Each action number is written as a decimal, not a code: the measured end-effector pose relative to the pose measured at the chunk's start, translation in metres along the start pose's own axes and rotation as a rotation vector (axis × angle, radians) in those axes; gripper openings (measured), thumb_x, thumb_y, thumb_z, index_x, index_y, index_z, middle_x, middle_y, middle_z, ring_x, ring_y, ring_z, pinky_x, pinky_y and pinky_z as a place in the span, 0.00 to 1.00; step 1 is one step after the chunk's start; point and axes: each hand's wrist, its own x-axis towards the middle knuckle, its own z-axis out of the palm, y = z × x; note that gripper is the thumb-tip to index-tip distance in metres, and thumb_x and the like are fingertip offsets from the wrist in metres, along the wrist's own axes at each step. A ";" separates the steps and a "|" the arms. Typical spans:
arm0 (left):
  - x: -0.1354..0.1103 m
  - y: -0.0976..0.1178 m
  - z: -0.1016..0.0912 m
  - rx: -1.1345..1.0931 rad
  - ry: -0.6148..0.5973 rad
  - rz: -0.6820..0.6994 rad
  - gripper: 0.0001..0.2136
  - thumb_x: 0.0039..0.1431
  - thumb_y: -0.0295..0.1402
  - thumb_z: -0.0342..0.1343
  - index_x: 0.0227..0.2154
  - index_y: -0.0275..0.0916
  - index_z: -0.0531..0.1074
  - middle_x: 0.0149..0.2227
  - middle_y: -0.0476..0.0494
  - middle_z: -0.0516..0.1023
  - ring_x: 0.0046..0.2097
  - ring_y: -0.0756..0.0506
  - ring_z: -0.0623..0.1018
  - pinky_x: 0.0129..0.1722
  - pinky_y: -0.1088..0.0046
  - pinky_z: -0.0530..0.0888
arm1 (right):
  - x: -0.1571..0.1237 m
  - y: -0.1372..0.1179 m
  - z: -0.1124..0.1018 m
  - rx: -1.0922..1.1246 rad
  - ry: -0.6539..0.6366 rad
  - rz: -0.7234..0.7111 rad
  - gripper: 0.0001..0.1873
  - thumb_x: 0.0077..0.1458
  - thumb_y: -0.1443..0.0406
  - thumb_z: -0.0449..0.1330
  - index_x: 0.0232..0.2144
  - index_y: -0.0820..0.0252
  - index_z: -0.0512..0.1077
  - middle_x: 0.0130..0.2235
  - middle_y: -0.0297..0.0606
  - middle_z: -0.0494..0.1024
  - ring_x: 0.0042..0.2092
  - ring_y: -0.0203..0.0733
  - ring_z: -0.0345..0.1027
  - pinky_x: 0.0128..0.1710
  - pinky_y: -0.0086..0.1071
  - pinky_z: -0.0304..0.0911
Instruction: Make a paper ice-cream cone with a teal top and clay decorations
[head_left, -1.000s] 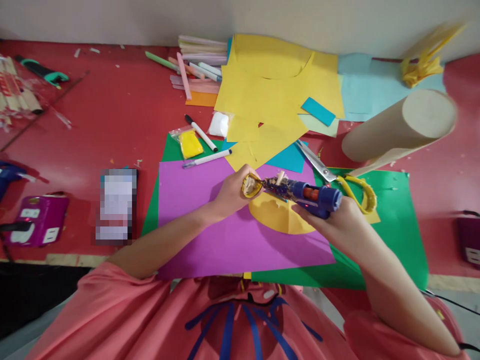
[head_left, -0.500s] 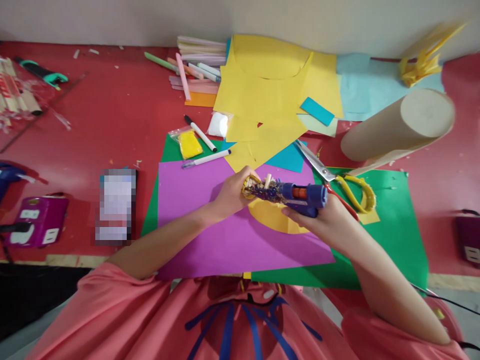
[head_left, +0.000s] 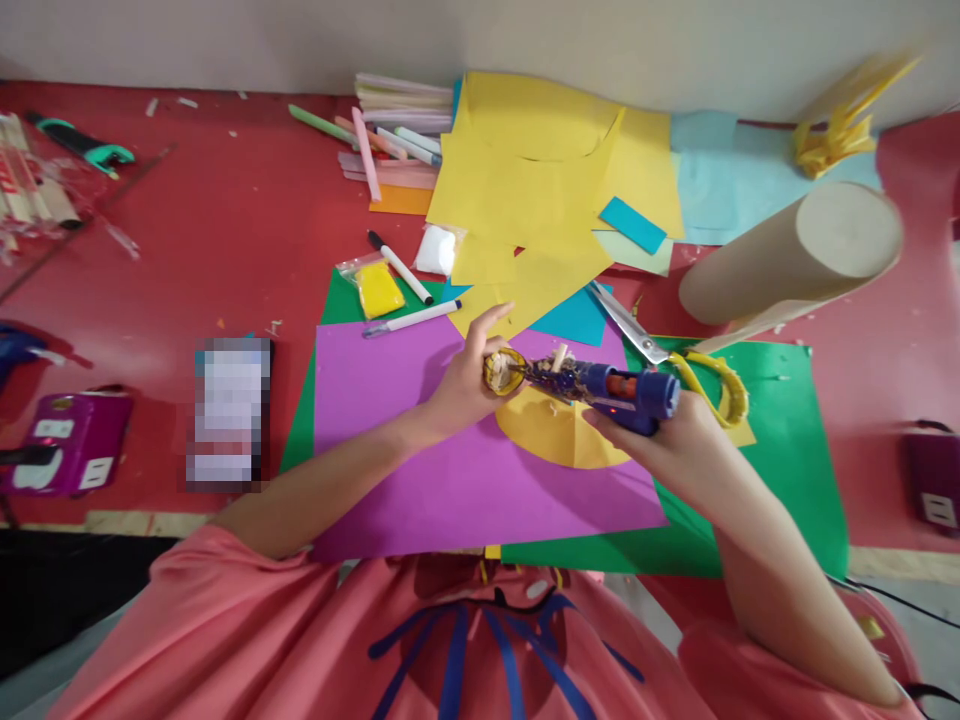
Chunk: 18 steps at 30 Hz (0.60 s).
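Note:
My right hand [head_left: 686,440] is wrapped around the handle of a blue hot glue gun [head_left: 619,390], whose front end is crusted with brown and pale bits. The gun's nozzle points left, close to the small yellow-rimmed round piece [head_left: 504,371] that my left hand [head_left: 469,380] grips. That piece has a pale, rough middle and a dark edge; its underside is hidden. My left index finger is raised away from it. Beneath both hands lie a purple sheet [head_left: 390,470] and a yellow rounded paper cutout [head_left: 566,445] with a crease.
Large scissors [head_left: 637,335] with yellow-wrapped and red handles lie right of the hands, near a beige paper roll [head_left: 780,260]. Markers [head_left: 412,318], a yellow packet [head_left: 379,290] and yellow sheets [head_left: 540,190] lie beyond. A phone [head_left: 229,410] rests at left on the red table [head_left: 225,240].
The glue gun has moved right, its nozzle drawn back from the yellow-rimmed piece. My left index finger has lifted, and the piece's pale middle now faces up more.

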 end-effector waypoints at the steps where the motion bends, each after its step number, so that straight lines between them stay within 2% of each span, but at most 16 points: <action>1: 0.000 0.000 0.000 0.023 0.005 0.003 0.34 0.57 0.42 0.62 0.61 0.45 0.50 0.30 0.54 0.72 0.27 0.52 0.73 0.30 0.75 0.70 | -0.002 0.000 -0.002 -0.011 0.016 0.000 0.13 0.52 0.57 0.63 0.26 0.61 0.74 0.20 0.31 0.68 0.21 0.32 0.56 0.19 0.28 0.53; 4: 0.000 0.002 -0.002 0.119 0.043 0.016 0.28 0.56 0.39 0.63 0.56 0.45 0.57 0.32 0.53 0.73 0.31 0.51 0.75 0.33 0.75 0.72 | -0.011 0.004 -0.010 0.033 0.088 0.079 0.13 0.50 0.56 0.65 0.30 0.60 0.76 0.22 0.33 0.72 0.22 0.34 0.60 0.19 0.29 0.57; 6: -0.001 0.003 -0.004 0.164 0.083 0.026 0.21 0.56 0.35 0.63 0.50 0.44 0.61 0.37 0.51 0.75 0.35 0.51 0.77 0.36 0.75 0.74 | -0.020 0.010 -0.018 0.120 0.176 0.183 0.15 0.46 0.55 0.67 0.32 0.60 0.76 0.26 0.36 0.76 0.23 0.37 0.64 0.20 0.31 0.61; 8: -0.001 0.005 -0.005 0.179 0.114 0.024 0.17 0.56 0.30 0.61 0.45 0.44 0.62 0.40 0.49 0.76 0.39 0.50 0.78 0.38 0.75 0.74 | -0.031 0.021 -0.028 0.224 0.282 0.337 0.16 0.39 0.55 0.70 0.26 0.60 0.75 0.20 0.36 0.73 0.19 0.37 0.62 0.16 0.32 0.59; 10: 0.000 0.004 -0.006 0.180 0.126 0.007 0.15 0.55 0.27 0.60 0.42 0.43 0.62 0.39 0.50 0.76 0.38 0.51 0.78 0.38 0.75 0.74 | -0.041 0.038 -0.039 0.374 0.386 0.424 0.13 0.36 0.59 0.70 0.26 0.57 0.76 0.19 0.35 0.73 0.18 0.39 0.64 0.16 0.34 0.59; 12: 0.001 0.003 -0.006 0.169 0.128 -0.016 0.14 0.54 0.27 0.59 0.41 0.43 0.62 0.37 0.51 0.75 0.37 0.51 0.78 0.38 0.75 0.74 | -0.048 0.063 -0.052 0.562 0.681 0.411 0.11 0.35 0.65 0.69 0.27 0.52 0.77 0.24 0.35 0.76 0.20 0.40 0.67 0.19 0.37 0.61; 13: 0.002 0.002 -0.006 0.156 0.125 -0.026 0.14 0.54 0.27 0.60 0.41 0.43 0.62 0.37 0.50 0.75 0.38 0.50 0.78 0.38 0.74 0.75 | -0.051 0.079 -0.059 0.595 0.787 0.475 0.10 0.34 0.67 0.69 0.25 0.50 0.78 0.24 0.37 0.77 0.21 0.41 0.68 0.19 0.39 0.61; 14: 0.003 0.001 -0.005 0.135 0.118 -0.030 0.14 0.54 0.28 0.60 0.40 0.42 0.63 0.37 0.50 0.75 0.38 0.50 0.78 0.39 0.74 0.75 | -0.052 0.096 -0.066 0.567 0.984 0.500 0.08 0.32 0.67 0.70 0.21 0.49 0.78 0.22 0.39 0.75 0.20 0.39 0.66 0.19 0.41 0.59; 16: 0.004 0.000 -0.005 0.091 0.094 -0.034 0.13 0.55 0.31 0.61 0.41 0.42 0.64 0.38 0.49 0.76 0.40 0.49 0.78 0.41 0.73 0.75 | -0.054 0.134 -0.080 0.515 1.188 0.506 0.08 0.28 0.65 0.72 0.17 0.48 0.79 0.22 0.40 0.75 0.20 0.37 0.65 0.22 0.44 0.59; 18: 0.006 0.000 -0.004 0.070 0.072 -0.035 0.13 0.57 0.34 0.61 0.42 0.43 0.65 0.40 0.48 0.77 0.42 0.49 0.78 0.42 0.73 0.75 | -0.057 0.169 -0.092 0.496 1.186 0.539 0.10 0.24 0.65 0.74 0.16 0.50 0.79 0.21 0.39 0.75 0.20 0.37 0.65 0.23 0.45 0.57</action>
